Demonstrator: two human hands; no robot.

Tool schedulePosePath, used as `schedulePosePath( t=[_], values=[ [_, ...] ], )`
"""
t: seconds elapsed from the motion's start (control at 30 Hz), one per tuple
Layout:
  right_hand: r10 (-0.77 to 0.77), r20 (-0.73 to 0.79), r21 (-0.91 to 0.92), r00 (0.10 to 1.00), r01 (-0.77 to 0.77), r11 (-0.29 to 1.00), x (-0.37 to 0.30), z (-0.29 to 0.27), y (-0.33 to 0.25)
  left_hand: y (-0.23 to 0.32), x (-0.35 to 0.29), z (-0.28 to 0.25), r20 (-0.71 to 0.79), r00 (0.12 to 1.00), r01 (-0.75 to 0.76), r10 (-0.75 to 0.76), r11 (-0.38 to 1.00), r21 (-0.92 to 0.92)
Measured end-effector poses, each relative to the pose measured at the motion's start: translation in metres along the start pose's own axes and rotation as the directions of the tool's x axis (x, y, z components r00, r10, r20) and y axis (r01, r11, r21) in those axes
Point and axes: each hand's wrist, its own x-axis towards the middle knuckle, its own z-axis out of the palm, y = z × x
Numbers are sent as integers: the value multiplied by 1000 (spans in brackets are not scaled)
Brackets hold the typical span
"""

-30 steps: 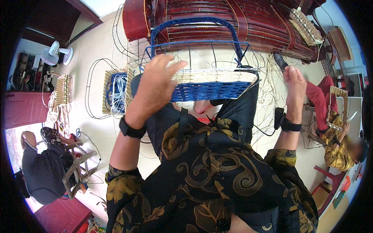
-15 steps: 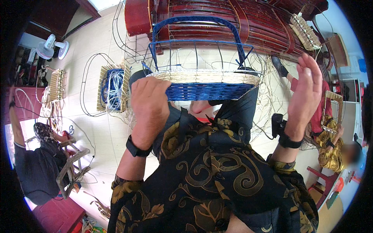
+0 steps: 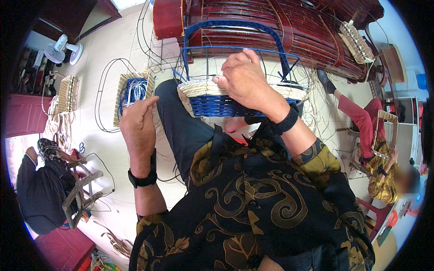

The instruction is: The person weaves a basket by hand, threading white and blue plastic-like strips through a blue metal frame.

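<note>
A partly woven basket (image 3: pixel 212 105) rests on my lap, its lower wall blue and the band above it cream. A tall blue-wrapped handle (image 3: pixel 233 22) arches over its bare wire frame. My right hand (image 3: pixel 248 83) is over the near side, fingers curled across the cream rim, gripping it. My left hand (image 3: pixel 138 128) is off the basket to the left, with thumb and forefinger drawn together and the other fingers folded; any strand in that pinch is too thin to make out. Loose pale strands hang beside my legs.
A slatted red wooden bench (image 3: pixel 230 38) stands beyond the basket. To the left, a box-shaped basket (image 3: pixel 120 101) holds blue and white strands. A seated person (image 3: pixel 43 194) is at far left, another (image 3: pixel 382 176) at far right. A white fan (image 3: pixel 58 49) stands at the upper left.
My left hand has left the basket's left end and moved out to the left. My right hand has come in from the right onto the basket's rim.
</note>
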Motion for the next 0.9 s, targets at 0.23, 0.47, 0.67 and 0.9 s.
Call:
schedulePosePath(
  t=[0.23,0.47,0.67,0.9],
  values=[
    [254,-48,652,966,-162,741,1,10,6,2,-11,0,30,980,198,-196,976,-93],
    [570,4,971,822,-139,194,-34,-13,22,45,12,13,430,856,471,-286,774,-423],
    [551,-120,653,826,-352,670,-25,-16,43,58,51,61,214,969,1,127,859,-511],
    [281,-229,-157,932,-320,934,-4,2,46,55,86,85,543,786,-106,297,929,-354]
  ],
)
